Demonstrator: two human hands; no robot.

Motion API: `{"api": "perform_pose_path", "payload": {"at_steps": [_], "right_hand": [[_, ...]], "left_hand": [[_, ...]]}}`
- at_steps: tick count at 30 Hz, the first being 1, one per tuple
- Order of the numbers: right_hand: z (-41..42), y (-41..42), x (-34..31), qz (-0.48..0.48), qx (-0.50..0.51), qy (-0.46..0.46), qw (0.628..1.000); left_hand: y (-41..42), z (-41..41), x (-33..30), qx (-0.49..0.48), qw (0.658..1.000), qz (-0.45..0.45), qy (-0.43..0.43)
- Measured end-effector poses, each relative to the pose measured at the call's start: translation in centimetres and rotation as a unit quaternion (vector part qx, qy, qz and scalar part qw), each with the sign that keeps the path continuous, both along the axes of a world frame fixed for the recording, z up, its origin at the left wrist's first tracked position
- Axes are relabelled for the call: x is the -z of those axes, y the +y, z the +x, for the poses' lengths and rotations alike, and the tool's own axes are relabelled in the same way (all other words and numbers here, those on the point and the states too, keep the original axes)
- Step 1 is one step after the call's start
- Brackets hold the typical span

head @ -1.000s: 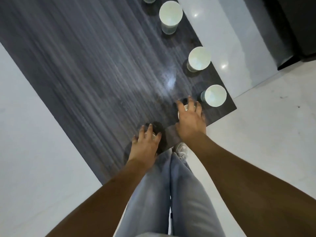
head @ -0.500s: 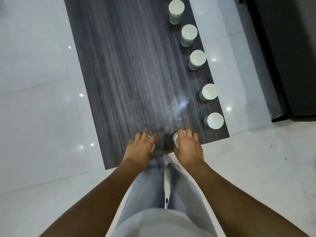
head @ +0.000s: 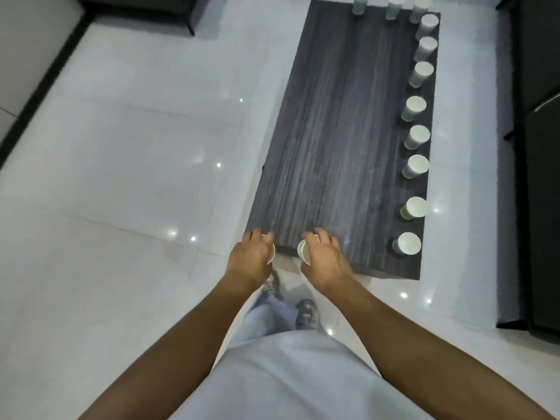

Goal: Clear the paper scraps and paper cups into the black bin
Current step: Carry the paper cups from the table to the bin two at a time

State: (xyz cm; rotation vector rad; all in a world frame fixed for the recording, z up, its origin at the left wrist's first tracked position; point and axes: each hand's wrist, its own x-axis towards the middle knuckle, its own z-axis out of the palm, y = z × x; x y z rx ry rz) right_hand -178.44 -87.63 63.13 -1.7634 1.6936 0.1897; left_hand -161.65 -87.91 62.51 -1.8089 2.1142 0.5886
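Glossy white floor tiles (head: 127, 165) spread left of the hands, dotted with small ceiling-light reflections. A dark wood-grain surface (head: 339, 140) stretches ahead of the hands. Black furniture (head: 542, 207) stands to the right, more dark furniture (head: 136, 10) far ahead-left.

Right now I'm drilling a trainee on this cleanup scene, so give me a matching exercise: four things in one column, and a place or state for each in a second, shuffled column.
Column one:
1. left hand
2. right hand
3. nearest cup on the table
4. dark wood table

Column two:
A. stands upright near the table's near right corner
B. grips a cup by the table's near left corner
C. carries a row of cups along its right edge
D. grips a cup, rim tilted leftward

Pairs: 1-B, 2-D, 3-A, 4-C
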Motion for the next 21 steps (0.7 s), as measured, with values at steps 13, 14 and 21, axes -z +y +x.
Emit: {"api": "perform_pose_path", "payload": {"at_steps": [13,14,21], "right_hand": [[24.2,7.3,-3.0,-0.090,-0.312,-0.009,0.946],[26.7,8.4,-3.0,-0.091,-0.330,-0.012,0.939],[44.3,17.0,-3.1,-0.080,-0.443,-0.042,0.892]], "left_hand": [[17.6,20.7,-4.1,-0.304,0.951,-0.058,0.009],[19.2,22.6,-4.1,-0.321,0.945,-0.057,0.009],[30.4,36.0,-3.5,-0.390,0.920,-0.040,-0.001]]}}
